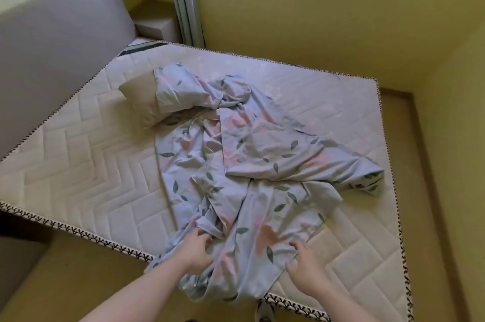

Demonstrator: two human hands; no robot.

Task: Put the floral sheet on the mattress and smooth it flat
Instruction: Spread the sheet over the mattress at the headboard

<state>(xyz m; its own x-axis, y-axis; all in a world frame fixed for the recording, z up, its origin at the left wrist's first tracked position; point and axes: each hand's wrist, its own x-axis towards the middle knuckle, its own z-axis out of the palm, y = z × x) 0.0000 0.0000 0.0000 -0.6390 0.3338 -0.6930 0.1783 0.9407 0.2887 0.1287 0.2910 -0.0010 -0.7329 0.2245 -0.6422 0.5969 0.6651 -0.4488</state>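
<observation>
The floral sheet (pixel 252 159) lay crumpled across the middle of the bare quilted mattress (pixel 86 153), its near end spilling over the 6 o'clock edge. The left hand (pixel 195 251) had its grip closed on a bunched fold there; the right hand (pixel 305 269) pinched the fabric's edge at 5 o'clock. A pillow (pixel 162 96) in a matching case rested at 11 o'clock.

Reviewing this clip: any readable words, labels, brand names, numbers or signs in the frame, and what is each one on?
None can be read.
The floral sheet carries only leaves and pink blooms.
The mattress shows quilting and a patterned edge trim, with no label in view.
The pillow, headboard and walls are plain.
</observation>
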